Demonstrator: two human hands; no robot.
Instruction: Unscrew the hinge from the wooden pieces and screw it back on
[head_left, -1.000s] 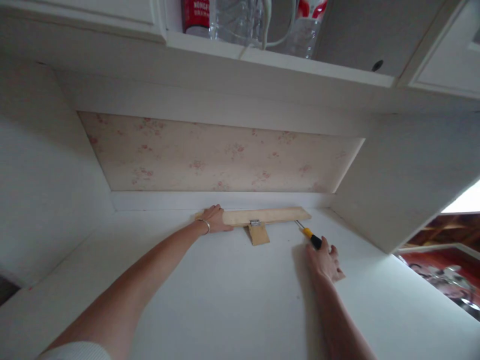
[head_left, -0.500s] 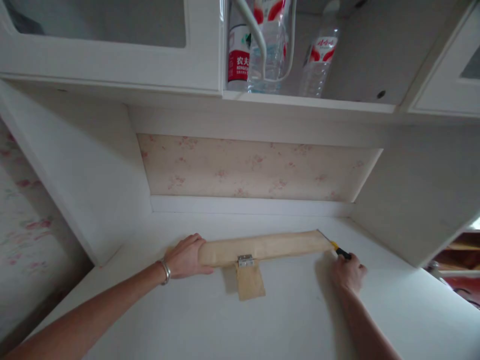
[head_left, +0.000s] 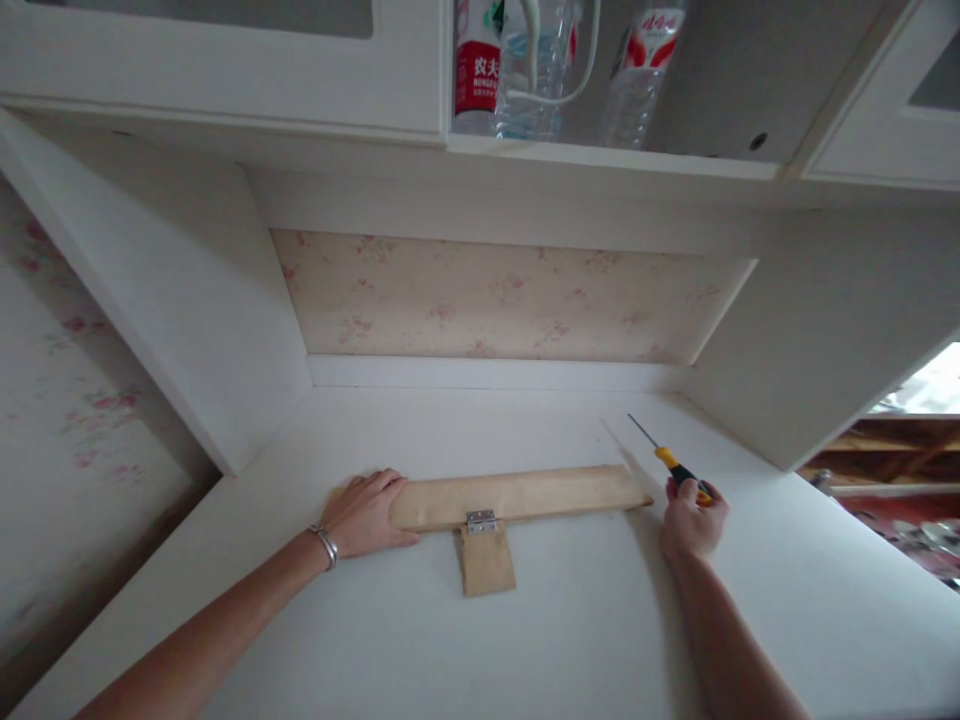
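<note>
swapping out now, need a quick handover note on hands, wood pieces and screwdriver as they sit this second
Left hand: flat on the left end of the long wooden strip, pinning it to the white desk.
Right hand: grips the yellow-and-black screwdriver, tip raised and clear of the wood.
Done: a metal hinge sits where the strip meets the small wooden block.
Left: whether the hinge screws are in or tight cannot be seen, so check them.

A home: floral wallpaper [head_left: 495, 300], white cabinets [head_left: 225, 70], water bottles [head_left: 547, 60].

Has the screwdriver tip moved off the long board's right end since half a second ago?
Yes. The screwdriver tip is lifted up and right, clear of the long board.
</note>
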